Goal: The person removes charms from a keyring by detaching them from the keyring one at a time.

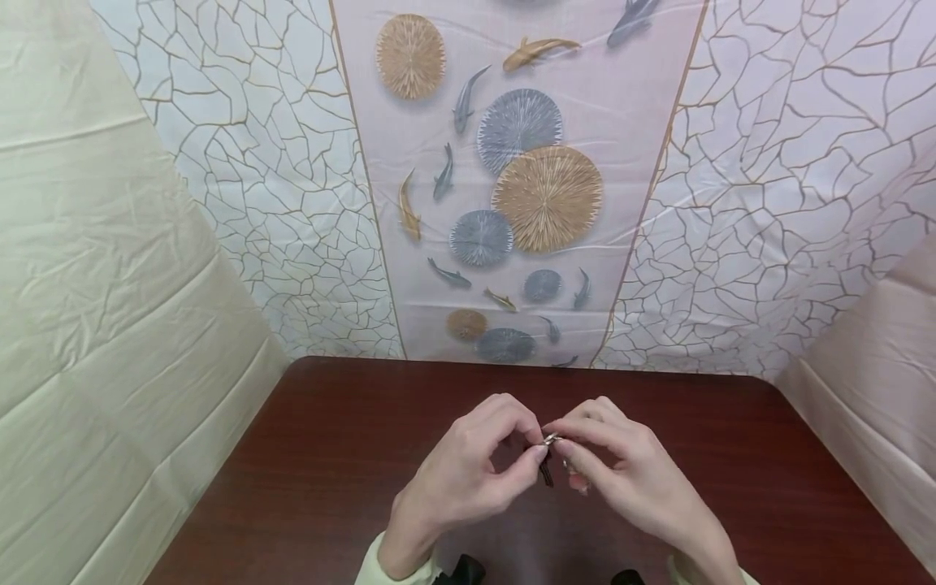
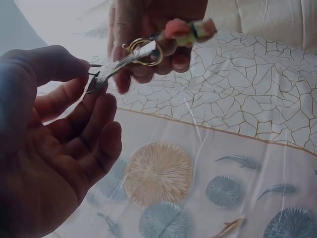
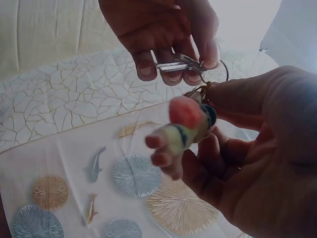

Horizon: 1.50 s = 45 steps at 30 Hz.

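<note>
Just above the table, my left hand and right hand meet fingertip to fingertip around a small keychain. Between left thumb and forefinger is the ring end, where metal keys hang with silvery blades sticking out; their exact number cannot be told. A thin split ring spans the gap between both hands. The right thumb and fingers pinch the gold-coloured clasp beside it. From that clasp dangles a small figure charm in red, pale yellow and dark green, blurred in the right wrist view.
A dark reddish-brown table lies under the hands. Behind it hangs a patterned cloth with fish and round motifs. Pale cloth walls close in both sides. Black straps show near the wrists.
</note>
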Tool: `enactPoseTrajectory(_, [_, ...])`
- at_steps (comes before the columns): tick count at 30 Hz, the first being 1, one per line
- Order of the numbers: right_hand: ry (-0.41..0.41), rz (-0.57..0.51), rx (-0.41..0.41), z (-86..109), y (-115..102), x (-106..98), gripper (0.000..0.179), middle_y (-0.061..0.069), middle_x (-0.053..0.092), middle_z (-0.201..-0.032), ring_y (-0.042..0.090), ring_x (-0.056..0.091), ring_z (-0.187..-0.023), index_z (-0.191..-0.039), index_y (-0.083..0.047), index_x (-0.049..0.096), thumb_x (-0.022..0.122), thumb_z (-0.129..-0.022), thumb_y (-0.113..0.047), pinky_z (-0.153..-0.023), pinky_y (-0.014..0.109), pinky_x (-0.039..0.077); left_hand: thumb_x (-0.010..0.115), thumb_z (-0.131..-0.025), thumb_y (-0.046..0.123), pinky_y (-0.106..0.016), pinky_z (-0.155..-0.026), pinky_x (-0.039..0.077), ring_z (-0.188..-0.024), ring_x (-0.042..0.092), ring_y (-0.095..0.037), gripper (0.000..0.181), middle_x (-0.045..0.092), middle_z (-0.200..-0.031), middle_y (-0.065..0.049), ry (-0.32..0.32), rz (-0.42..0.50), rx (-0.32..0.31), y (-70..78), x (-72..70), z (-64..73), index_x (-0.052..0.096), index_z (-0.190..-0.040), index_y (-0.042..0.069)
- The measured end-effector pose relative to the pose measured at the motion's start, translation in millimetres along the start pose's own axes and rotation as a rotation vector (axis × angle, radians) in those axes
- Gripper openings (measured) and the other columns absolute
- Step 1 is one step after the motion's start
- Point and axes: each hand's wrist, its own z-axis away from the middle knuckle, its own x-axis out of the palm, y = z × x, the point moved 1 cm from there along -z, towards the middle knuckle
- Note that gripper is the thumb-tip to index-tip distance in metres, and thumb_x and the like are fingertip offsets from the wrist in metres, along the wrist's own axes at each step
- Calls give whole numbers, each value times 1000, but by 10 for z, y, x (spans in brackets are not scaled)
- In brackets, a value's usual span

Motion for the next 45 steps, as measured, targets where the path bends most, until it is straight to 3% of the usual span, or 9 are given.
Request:
enactPoseTrajectory(4, [-71, -30, -7, 1, 44, -6, 32, -9, 57, -92, 0, 56, -77, -104, -21, 67, 67, -86, 7, -63, 13, 48, 65, -85, 2, -10, -72, 47, -82, 54, -4, 15, 56, -87, 7, -16, -6, -1, 22, -23, 4, 57, -88, 14])
enactPoseTrajectory(10, [-66, -175, -106, -13, 136, -22, 35, -2, 58, -95, 9, 55, -92, -97, -15, 63, 70, -78, 13, -79, 22, 44, 65, -84, 1, -9, -74, 46, -81, 54, -3, 17, 56, -86, 9, -31, -2, -24, 47, -47, 16, 57, -89, 15])
enactPoseTrajectory(14, [-117, -337, -78, 13, 144, -29, 34, 4, 55, -98, 10, 60, -75, -97, -9, 59, 63, -80, 19, -58, 16, 49, 65, -85, 2, -9, -73, 46, -81, 54, -3, 16, 56, -86, 9, -36, -1, -34, 52, -54, 18, 56, -89, 15])
enactPoseTrajectory(17, [-146, -409, -37, 23, 138, -30, 32, 6, 58, -96, 11, 61, -67, -99, -7, 59, 57, -84, 21, -49, 21, 51, 65, -85, 3, -10, -75, 47, -84, 54, -4, 15, 56, -89, 8, -30, -4, -26, 51, -61, 17, 56, -89, 15])
enactPoseTrajectory(22, [-128, -319, 40, 2, 118, -21, 27, -1, 64, -81, 9, 64, -70, -97, -13, 61, 60, -88, 13, -63, 24, 52, 67, -84, 4, -12, -82, 46, -91, 54, -6, 15, 56, -93, 6, -10, -44, -10, 40, -67, 25, 56, -87, 14])
enactPoseTrajectory(26, [-80, -210, 127, -5, 56, -10, 24, -7, 63, -76, 6, 63, -67, -93, -18, 61, 63, -89, 6, -61, 21, 51, 68, -85, 6, -10, -79, 45, -88, 53, -5, 14, 55, -91, 7, -23, -46, -19, 36, -43, 28, 57, -87, 15])
enactPoseTrajectory(30, [-22, -196, 184, -11, -21, 19, 20, -6, 64, -76, 6, 63, -62, -92, -17, 60, 63, -91, 3, -53, 21, 52, 67, -86, 6, -7, -70, 44, -79, 52, -3, 13, 55, -86, 9, -40, -31, -32, 37, -23, 25, 58, -88, 15])
enactPoseTrajectory(33, [22, -180, 183, -20, -68, 40, 15, -4, 64, -79, 6, 63, -59, -91, -12, 61, 64, -90, 3, -48, 21, 51, 67, -86, 5, -6, -68, 43, -76, 52, -2, 14, 55, -83, 9, -40, -30, -41, 34, -22, 22, 58, -89, 15])
enactPoseTrajectory(45, [154, 33, 168, -35, -132, 91, 19, -9, 60, -81, 1, 60, -60, -90, -14, 63, 72, -84, 1, -50, 15, 49, 68, -86, 8, -7, -67, 43, -74, 53, -2, 12, 56, -81, 9, -18, -77, -99, -3, -10, 30, 60, -88, 16])
